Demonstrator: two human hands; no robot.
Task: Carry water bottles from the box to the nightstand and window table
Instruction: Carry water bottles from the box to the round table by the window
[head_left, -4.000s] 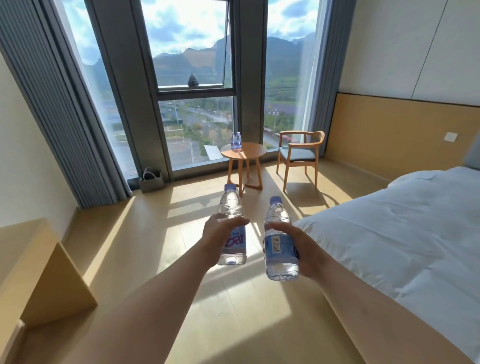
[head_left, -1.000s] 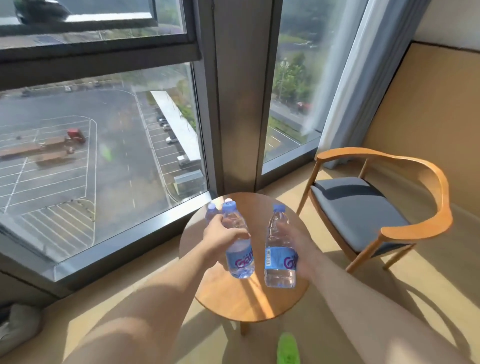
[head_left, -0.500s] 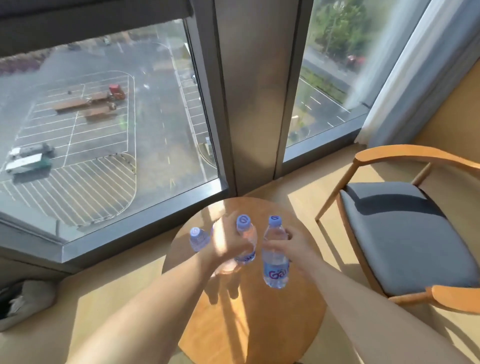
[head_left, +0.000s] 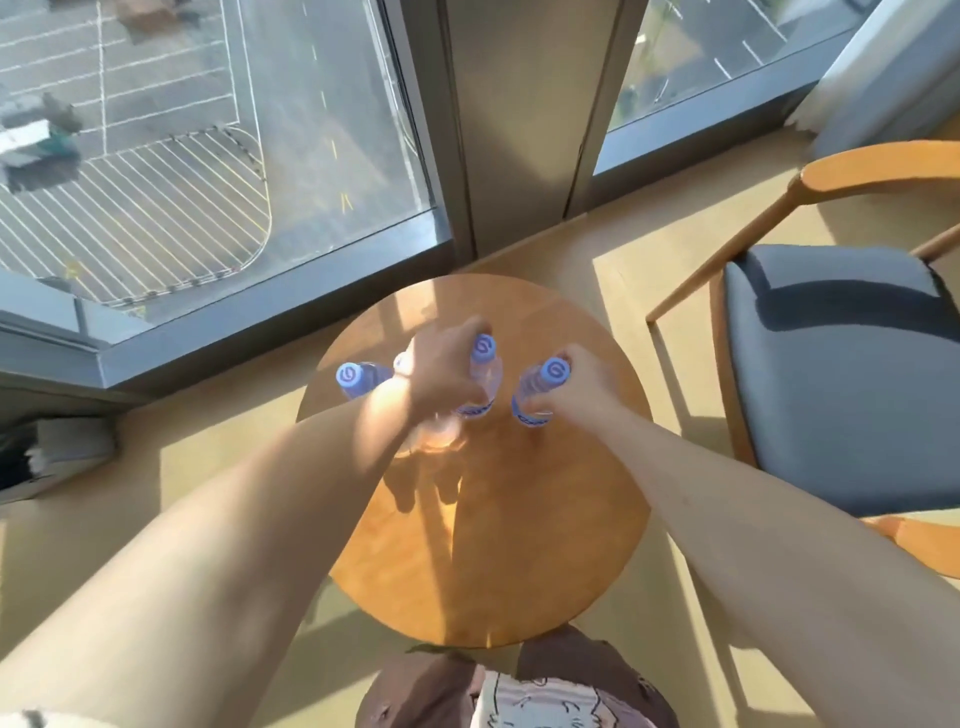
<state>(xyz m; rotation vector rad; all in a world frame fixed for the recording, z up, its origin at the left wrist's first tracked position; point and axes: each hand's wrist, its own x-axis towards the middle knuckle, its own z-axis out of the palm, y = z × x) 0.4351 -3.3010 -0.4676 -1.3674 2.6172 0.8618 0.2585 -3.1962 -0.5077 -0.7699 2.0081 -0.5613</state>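
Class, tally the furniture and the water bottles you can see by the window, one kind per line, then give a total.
Water bottles: 4 (caps; the second is partly hidden by the left hand)
Round tables: 1
Chairs: 1
Total: 6

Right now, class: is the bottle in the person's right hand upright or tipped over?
Upright. The bottle stands cap-up on the round table, the right hand gripping it.

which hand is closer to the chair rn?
Right. The right hand grips a water bottle on the side of the round table next to the chair. The left hand holds another bottle farther from it, toward the table's middle.
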